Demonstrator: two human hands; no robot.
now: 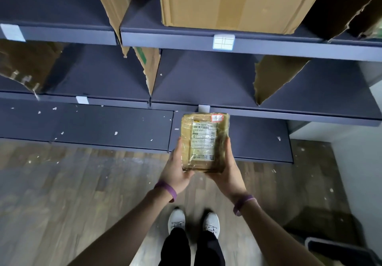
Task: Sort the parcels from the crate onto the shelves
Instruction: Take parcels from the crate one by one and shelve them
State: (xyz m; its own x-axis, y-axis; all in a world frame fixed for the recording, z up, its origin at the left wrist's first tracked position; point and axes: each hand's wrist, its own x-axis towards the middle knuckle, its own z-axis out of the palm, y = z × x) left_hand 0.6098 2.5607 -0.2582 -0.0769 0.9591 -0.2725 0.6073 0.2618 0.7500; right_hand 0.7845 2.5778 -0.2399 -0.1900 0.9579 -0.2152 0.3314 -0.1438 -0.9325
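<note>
A taped brown parcel (204,142) with a printed label is held over the floor, near the lowest dark shelf (111,125); left hand (175,170) and right hand (228,172) clamp their fingers on its sides. A large cardboard box (233,3) sits far above.

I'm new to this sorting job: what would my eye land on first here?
A small tape-wrapped parcel with a printed label, held at centre between the left hand and right hand. Above, a big cardboard box sits on the upper shelf, with torn cardboard dividers standing between the bays below.
</note>
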